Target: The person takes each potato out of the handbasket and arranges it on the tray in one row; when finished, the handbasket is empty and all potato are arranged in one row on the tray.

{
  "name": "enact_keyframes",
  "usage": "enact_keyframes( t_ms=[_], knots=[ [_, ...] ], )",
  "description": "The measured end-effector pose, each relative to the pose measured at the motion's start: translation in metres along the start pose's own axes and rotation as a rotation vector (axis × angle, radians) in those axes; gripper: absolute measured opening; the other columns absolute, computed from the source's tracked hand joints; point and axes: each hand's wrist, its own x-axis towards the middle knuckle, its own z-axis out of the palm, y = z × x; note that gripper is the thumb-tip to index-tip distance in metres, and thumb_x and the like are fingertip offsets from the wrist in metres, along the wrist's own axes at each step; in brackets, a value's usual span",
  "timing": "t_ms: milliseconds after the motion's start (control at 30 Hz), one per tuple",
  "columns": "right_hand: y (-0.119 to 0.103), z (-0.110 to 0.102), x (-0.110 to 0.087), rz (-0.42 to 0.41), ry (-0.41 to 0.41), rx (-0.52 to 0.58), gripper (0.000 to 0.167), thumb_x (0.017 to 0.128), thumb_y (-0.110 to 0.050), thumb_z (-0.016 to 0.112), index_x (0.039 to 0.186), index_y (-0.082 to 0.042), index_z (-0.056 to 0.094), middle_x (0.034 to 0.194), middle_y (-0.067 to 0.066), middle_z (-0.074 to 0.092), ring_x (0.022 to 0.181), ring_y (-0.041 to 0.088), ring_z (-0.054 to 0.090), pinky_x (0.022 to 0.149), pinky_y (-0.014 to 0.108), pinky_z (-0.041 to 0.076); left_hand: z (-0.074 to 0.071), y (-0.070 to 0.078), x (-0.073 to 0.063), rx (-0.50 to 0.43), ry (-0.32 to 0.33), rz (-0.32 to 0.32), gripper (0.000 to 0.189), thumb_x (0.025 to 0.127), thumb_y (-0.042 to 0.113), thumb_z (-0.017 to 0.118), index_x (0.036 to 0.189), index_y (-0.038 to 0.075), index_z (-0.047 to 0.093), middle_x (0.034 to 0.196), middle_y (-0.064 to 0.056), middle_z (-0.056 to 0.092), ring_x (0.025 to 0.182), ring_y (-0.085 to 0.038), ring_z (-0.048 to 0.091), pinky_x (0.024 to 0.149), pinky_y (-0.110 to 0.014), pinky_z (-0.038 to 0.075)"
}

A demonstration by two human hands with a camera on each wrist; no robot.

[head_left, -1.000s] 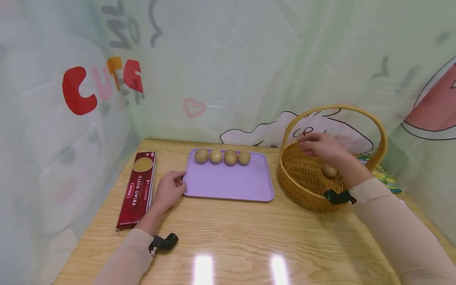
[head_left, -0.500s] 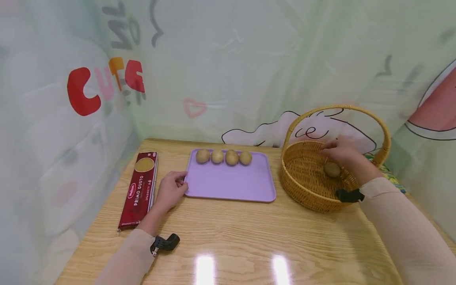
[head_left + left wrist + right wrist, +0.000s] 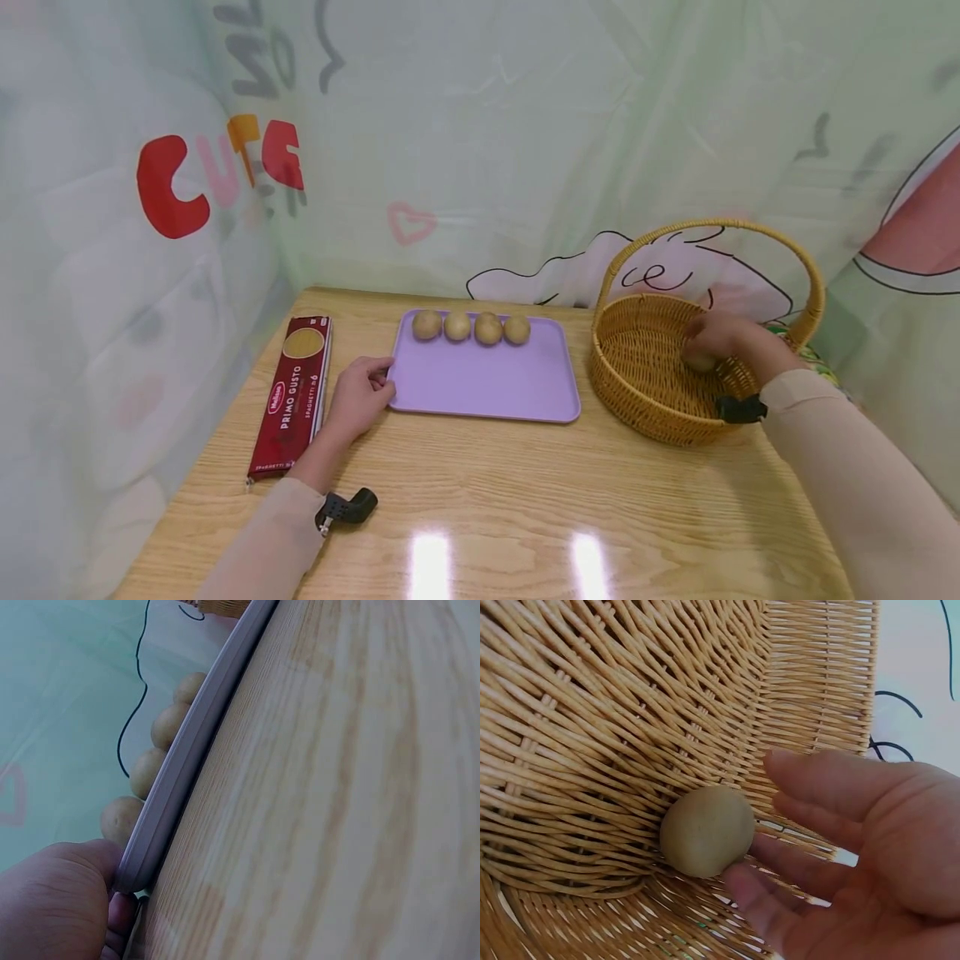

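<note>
My left hand (image 3: 363, 395) pinches the left edge of a lilac tray (image 3: 480, 383), thumb at the rim and fingers below it in the left wrist view. Several round, tan potatoes (image 3: 487, 329) sit in a row along the tray's far side. On the right, my right hand (image 3: 723, 335) reaches inside a wicker basket (image 3: 637, 392) with a tall hoop handle. One potato (image 3: 707, 831) lies in that basket. Its side is touched by some fingertips of my right hand (image 3: 855, 847), while the thumb stays apart from it; the fingers are spread.
A red spaghetti pack (image 3: 294, 396) lies left of the tray, beside my left forearm. Behind the basket, a green and yellow packet (image 3: 817, 362) is partly hidden. A printed curtain (image 3: 450, 150) hangs behind the wooden table (image 3: 487, 500).
My right hand has moved from the basket's far side to the right and down, onto the potato inside. The left hand keeps its place at the tray edge.
</note>
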Motion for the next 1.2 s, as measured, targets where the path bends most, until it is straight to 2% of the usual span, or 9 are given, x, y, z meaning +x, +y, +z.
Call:
enact_keyframes(
  t_ms=[133,300,533,700,933,1033,1200],
  knots=[
    [0.003,0.001,0.003,-0.02,0.003,0.031,0.06,0.083,-0.017,0.067,0.13,0.016,0.048,0.125,0.036,0.05,0.103,0.042,0.051,0.087,0.056,0.044,0.0,0.0,0.0,0.0,-0.002,-0.009,0.04,0.083,0.003,0.067,0.123,0.0,0.066,0.102,-0.01,0.062,0.08,-0.018,0.058,0.068,-0.028,0.05],
    [0.007,0.005,0.0,-0.01,0.015,0.062,0.054,0.077,-0.009,0.07,0.124,0.012,0.055,0.116,0.03,0.058,0.099,0.039,0.055,0.084,0.055,0.047,0.0,0.002,0.0,-0.002,-0.007,-0.012,0.041,0.083,0.003,0.067,0.123,0.0,0.065,0.102,-0.011,0.062,0.081,-0.018,0.058,0.069,-0.028,0.05],
    [0.005,0.008,-0.003,-0.02,-0.012,0.061,0.043,0.071,-0.004,0.071,0.112,0.005,0.063,0.103,0.018,0.061,0.09,0.032,0.054,0.074,0.043,0.049,0.0,0.003,0.001,-0.01,-0.002,0.002,0.041,0.082,0.002,0.066,0.123,-0.001,0.065,0.103,-0.011,0.062,0.082,-0.018,0.058,0.069,-0.027,0.05],
    [0.0,0.007,-0.001,-0.02,-0.082,0.068,0.035,0.073,-0.005,0.069,0.107,0.003,0.061,0.096,0.013,0.057,0.086,0.029,0.051,0.069,0.037,0.046,0.001,0.003,0.0,-0.017,-0.006,-0.013,0.041,0.083,0.002,0.067,0.124,0.0,0.065,0.103,-0.01,0.061,0.081,-0.018,0.057,0.069,-0.028,0.05],
    [-0.006,0.008,0.0,-0.013,-0.12,0.102,0.038,0.079,-0.009,0.068,0.113,0.004,0.059,0.096,0.013,0.057,0.084,0.027,0.053,0.067,0.038,0.047,0.002,0.001,-0.001,-0.007,-0.005,-0.012,0.041,0.083,0.003,0.067,0.123,0.0,0.065,0.101,-0.01,0.062,0.08,-0.017,0.057,0.068,-0.028,0.05],
    [-0.009,0.006,0.0,0.002,-0.113,0.129,0.041,0.081,-0.01,0.067,0.117,0.007,0.057,0.095,0.013,0.058,0.081,0.026,0.054,0.065,0.038,0.049,0.001,0.001,-0.001,-0.009,-0.008,-0.011,0.04,0.083,0.003,0.067,0.123,-0.001,0.065,0.101,-0.01,0.062,0.08,-0.017,0.057,0.068,-0.027,0.049],
    [-0.023,0.001,-0.002,-0.029,-0.051,0.138,0.05,0.088,-0.02,0.066,0.126,0.01,0.053,0.091,0.011,0.059,0.08,0.025,0.054,0.066,0.037,0.049,0.0,0.001,0.0,-0.017,-0.001,-0.006,0.04,0.082,0.002,0.067,0.122,-0.001,0.065,0.101,-0.011,0.062,0.08,-0.018,0.057,0.068,-0.027,0.05]
  ],
)
